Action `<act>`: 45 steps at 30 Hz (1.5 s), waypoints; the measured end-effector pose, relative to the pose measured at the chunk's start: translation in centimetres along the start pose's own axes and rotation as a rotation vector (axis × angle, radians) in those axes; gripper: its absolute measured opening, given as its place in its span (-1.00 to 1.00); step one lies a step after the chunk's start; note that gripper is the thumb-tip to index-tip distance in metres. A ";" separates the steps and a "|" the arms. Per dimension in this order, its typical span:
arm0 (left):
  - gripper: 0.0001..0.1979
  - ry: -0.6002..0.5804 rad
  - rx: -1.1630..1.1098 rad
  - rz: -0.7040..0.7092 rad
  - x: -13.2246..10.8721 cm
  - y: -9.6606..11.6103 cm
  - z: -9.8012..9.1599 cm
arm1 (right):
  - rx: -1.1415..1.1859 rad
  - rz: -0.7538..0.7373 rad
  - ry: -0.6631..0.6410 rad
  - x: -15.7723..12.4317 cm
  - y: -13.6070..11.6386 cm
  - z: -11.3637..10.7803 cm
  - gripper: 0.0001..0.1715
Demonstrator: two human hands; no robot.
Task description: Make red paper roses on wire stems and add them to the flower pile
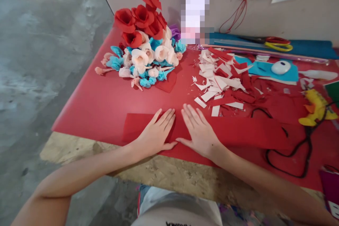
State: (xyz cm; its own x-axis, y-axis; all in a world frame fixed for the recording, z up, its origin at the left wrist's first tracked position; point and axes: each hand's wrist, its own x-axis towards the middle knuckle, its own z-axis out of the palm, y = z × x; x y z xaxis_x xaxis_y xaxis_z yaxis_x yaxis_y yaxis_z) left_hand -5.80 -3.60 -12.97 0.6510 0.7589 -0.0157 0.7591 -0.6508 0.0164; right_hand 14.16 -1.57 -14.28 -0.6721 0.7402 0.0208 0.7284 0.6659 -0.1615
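A long strip of red crepe paper (246,130) lies flat along the front of the red-covered table (87,106). My left hand (159,129) rests palm down on its left part, fingers stretched out. Beside it my right hand (197,129) lies flat on the same strip, fingers extended, the two thumb tips almost meeting. Neither hand grips anything. Beyond my left hand sits a heap of paper flowers, with red flowers (143,16) above white flowers (140,58) and blue ones (115,63). Past my right hand are white and red paper scraps (212,77).
Scissors with red and yellow handles (278,44) lie on a blue roll (309,47) by the wall. A white computer mouse (280,67) rests on blue paper. At right are a yellow glue gun (314,107) and its black cord (308,148). A blurred-out upright phone-like object (196,10) leans there.
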 end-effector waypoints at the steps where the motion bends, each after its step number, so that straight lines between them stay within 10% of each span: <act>1: -0.27 0.000 0.003 -0.001 0.0 0.0 0.1 | 0.000 -0.051 -0.017 0.0 -0.2 0.1 -0.05; 9: -0.03 -0.022 0.057 -0.233 -0.7 0.7 0.6 | 0.089 0.103 -0.037 0.6 -0.7 -0.7 -0.05; 22: 0.11 0.051 -0.213 -0.337 -0.3 0.0 -0.3 | 0.646 0.138 -0.152 6.2 3.8 -4.1 -0.89; 29: -0.53 -0.012 -1.186 -0.440 2.0 -3.3 -3.6 | 0.913 0.094 -0.109 4.9 4.4 -7.2 -0.82; 45: -0.61 0.040 -1.335 -0.466 4.9 -0.9 -4.6 | 1.178 0.262 0.190 1.8 6.9 -10.7 -0.74</act>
State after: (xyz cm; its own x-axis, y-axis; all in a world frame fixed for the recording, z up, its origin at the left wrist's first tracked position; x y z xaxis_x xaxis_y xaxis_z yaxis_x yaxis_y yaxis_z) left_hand -3.29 0.79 -8.48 0.3271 0.9101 -0.2545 0.3133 0.1497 0.9378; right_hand 19.41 5.35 -4.81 -0.4213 0.9067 -0.0190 0.2065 0.0755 -0.9755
